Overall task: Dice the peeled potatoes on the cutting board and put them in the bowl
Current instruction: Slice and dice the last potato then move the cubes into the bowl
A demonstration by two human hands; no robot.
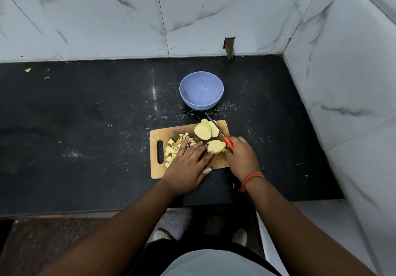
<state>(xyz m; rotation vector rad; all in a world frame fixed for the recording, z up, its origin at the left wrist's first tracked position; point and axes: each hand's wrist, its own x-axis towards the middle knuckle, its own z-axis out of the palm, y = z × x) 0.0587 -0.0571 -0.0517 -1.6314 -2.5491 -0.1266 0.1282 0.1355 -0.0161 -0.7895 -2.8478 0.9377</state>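
Our right hand (241,155) has its grip curled round the red handle of the knife (218,130), whose blade points up and away from it over the potato slices (206,131). Our left hand (189,164) lies flat with straight fingers, its fingertips (211,151) touching a stacked potato piece (216,146) that sits between the two hands; it holds nothing. Just left of that hand, partly under its fingers, lie the diced potato cubes (172,147). All of this rests on the wooden cutting board (165,131). Beyond the board, well past the knife tip, we see the blue bowl (201,90) standing on the black tabletop (85,125).
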